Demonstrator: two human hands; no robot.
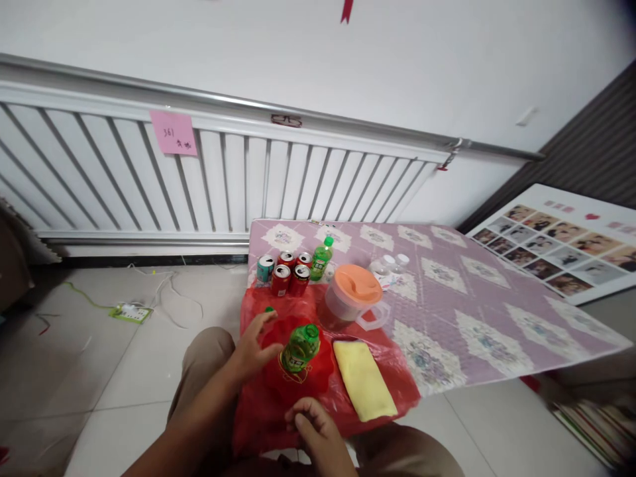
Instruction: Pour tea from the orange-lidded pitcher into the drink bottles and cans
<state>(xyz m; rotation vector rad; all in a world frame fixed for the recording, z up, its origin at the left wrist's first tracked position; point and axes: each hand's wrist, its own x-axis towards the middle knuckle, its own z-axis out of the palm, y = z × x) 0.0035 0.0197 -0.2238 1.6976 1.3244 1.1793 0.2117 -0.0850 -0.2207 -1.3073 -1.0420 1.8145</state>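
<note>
A green plastic bottle (301, 350) stands, leaning slightly to the right, in a red scalloped tray (322, 381); its mouth looks uncapped. My left hand (253, 351) is open to its left, thumb and fingers apart, with the thumb close to the bottle. A small green cap (269, 309) shows just beyond my left fingertips; whether they touch it I cannot tell. My right hand (318, 427) is in front of the tray, fingers loosely curled, a gap inside them and nothing visible held. Right of the tray lies a folded yellow cloth (364, 381).
Behind the tray stand several opened drink cans (281, 279), another green bottle (322, 258), and a clear pitcher (342, 301) with an orange lid. Two white-capped bottles (390, 268) are farther right. Red plastic sheeting (258, 424) covers the near table corner. A radiator (288, 175) lines the wall.
</note>
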